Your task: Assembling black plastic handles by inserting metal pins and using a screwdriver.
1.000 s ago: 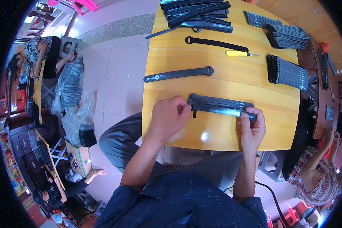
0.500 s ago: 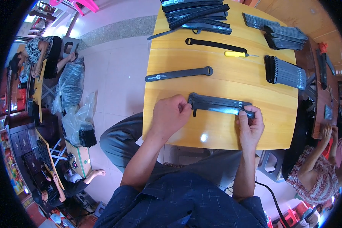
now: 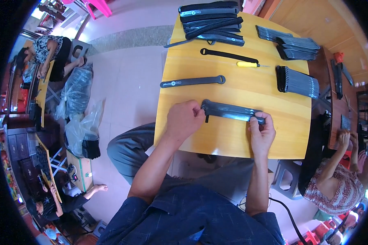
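In the head view, a stack of dark straps (image 3: 231, 112) lies at the near side of the bench (image 3: 290, 139). The right hand (image 3: 262, 134) has fingers clamped on its right end; the left hand's (image 3: 186, 120) curl at the left end, grip hidden. Keeping the edges flush and the right end steady should help.

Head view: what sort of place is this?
Likely a small hand-work workshop: piles of dark straps and a yellow-handled tool lie on the yellow table, with other people nearby.
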`<act>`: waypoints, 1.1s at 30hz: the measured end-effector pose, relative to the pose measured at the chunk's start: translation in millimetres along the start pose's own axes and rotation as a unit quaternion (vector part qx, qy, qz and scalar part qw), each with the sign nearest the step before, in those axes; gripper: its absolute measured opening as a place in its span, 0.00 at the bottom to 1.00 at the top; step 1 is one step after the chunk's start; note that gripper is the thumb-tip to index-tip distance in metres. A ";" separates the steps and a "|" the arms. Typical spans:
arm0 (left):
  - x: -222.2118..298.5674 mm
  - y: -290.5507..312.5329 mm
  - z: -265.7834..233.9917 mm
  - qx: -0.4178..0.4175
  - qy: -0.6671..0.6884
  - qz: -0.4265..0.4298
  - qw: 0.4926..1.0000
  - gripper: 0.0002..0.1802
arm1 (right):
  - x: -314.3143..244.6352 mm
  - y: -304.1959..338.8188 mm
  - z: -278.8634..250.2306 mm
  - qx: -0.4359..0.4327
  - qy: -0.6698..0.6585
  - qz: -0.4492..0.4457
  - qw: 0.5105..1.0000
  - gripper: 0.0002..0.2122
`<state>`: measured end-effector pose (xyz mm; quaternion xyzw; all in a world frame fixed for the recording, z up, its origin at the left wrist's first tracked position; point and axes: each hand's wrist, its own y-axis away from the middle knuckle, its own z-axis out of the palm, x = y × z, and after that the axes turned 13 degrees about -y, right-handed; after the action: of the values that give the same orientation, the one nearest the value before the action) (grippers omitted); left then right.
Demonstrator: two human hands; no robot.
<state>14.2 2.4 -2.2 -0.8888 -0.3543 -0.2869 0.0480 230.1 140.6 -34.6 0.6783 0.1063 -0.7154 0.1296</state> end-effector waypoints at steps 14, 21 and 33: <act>0.1 2.2 2.9 0.015 -0.034 -0.006 0.999 0.11 | 3.7 -1.6 -1.0 0.006 0.040 -0.018 0.999 0.04; 6.5 32.0 -1.2 0.080 0.009 0.064 0.995 0.11 | 7.3 -4.9 -3.2 0.019 0.066 -0.028 0.997 0.05; 10.7 59.5 41.1 0.030 -0.215 0.238 0.947 0.41 | 6.2 -8.4 -3.0 0.015 0.113 -0.062 0.991 0.05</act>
<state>79.2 -23.6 -23.4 -0.9859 -0.1431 -0.0585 0.0641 230.0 149.3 -41.2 0.7489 0.1513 -0.6422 0.0613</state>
